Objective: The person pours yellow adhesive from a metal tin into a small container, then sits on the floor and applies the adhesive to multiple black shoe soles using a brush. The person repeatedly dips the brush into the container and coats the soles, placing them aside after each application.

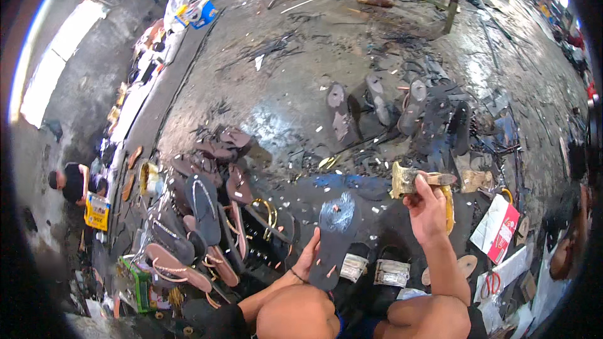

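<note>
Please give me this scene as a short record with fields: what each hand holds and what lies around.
left hand: left hand holds a dark sandal sole by its edge
right hand: right hand grips a worn brush
left side: pile of finished sandals
ahead: more dark soles on the wet floor
right side: red-handled scissors

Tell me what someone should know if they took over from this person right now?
Left hand: steadies a dark sandal sole by its left edge, sole tilted up off the floor.
Right hand: raised, gripping a worn brush-like tool.
Nearby: a pile of finished strapped sandals on the person's left, bare soles on the floor ahead, red scissors at lower right.
Done: many sandals already have straps.
Left: the held sole has no strap; several bare soles lie ahead.
</note>
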A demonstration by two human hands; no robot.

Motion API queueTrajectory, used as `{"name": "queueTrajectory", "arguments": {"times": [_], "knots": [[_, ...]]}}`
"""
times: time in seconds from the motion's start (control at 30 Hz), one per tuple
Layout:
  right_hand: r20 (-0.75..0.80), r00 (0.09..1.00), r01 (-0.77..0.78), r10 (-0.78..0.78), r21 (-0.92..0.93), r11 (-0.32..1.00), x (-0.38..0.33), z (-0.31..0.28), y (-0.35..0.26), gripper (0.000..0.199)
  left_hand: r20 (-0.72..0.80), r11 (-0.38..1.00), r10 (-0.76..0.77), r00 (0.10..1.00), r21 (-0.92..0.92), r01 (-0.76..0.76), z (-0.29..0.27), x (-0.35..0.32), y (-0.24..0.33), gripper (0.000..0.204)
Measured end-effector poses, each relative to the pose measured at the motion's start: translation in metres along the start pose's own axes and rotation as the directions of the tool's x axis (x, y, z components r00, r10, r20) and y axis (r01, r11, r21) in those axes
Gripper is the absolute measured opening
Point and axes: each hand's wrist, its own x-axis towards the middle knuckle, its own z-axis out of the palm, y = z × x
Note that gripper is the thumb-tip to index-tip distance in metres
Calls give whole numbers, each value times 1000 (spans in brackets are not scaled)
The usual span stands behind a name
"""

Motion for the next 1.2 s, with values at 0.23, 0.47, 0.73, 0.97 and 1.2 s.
{"name": "queueTrajectory", "arguments": {"times": [0.23,0.47,0.73,0.97,1.2], "knots": [[304,934,347,-190,-639,687,-3,28,31,23,-494,548,687,533,834,67,62,75,0,76],[335,867,487,-369,-724,488,25,4,25,23,-236,426,830,505,853,-300,86,144,24,66],[246,920,391,-305,-555,734,20,36,11,22,-282,515,763,581,809,-283,49,131,42,61],[256,929,364,-267,-757,543,33,-2,42,21,-149,388,826,544,850,-356,82,137,43,61],[358,843,523,-401,-719,458,27,-6,66,23,-52,199,929,366,905,-375,91,153,25,59]]}}
